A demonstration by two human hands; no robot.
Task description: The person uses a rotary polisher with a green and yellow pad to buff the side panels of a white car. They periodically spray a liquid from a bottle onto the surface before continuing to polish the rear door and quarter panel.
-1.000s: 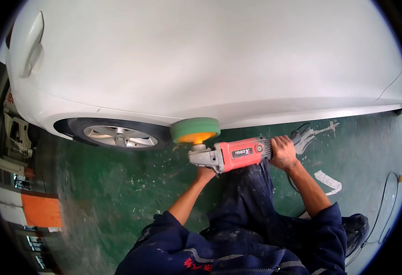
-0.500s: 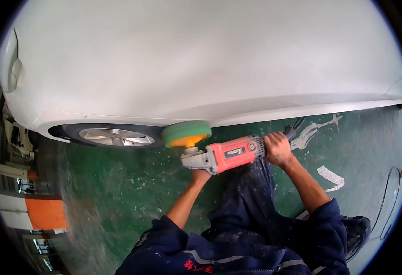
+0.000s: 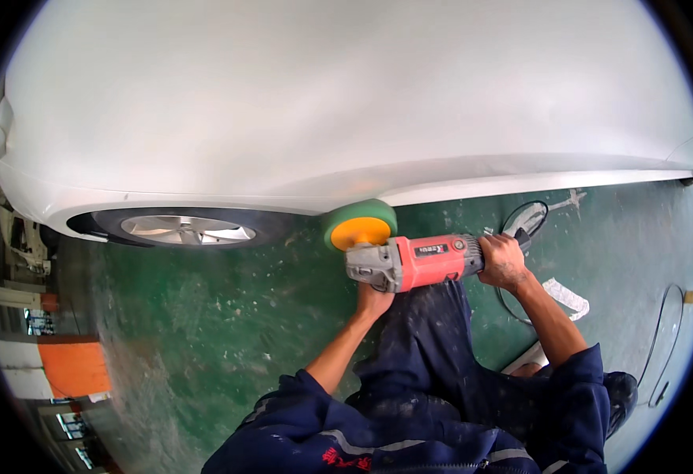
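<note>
Beside the white car [image 3: 362,95], I have the right hand [image 3: 503,259] gripping the red polisher [image 3: 429,261] at its rear; the left hand [image 3: 375,299] is under its head, grip too hidden to tell.

The left hand [image 3: 376,300] has its fingers hidden behind the grey head of the red polisher [image 3: 433,262], and the right hand [image 3: 503,259] covers much of its rear end. Above the grip, the white car body [image 3: 346,95] runs past the upper edge and, leftward, hides the top of the wheel [image 3: 190,229]; below, the navy jacket [image 3: 425,444] is cut off.
</note>
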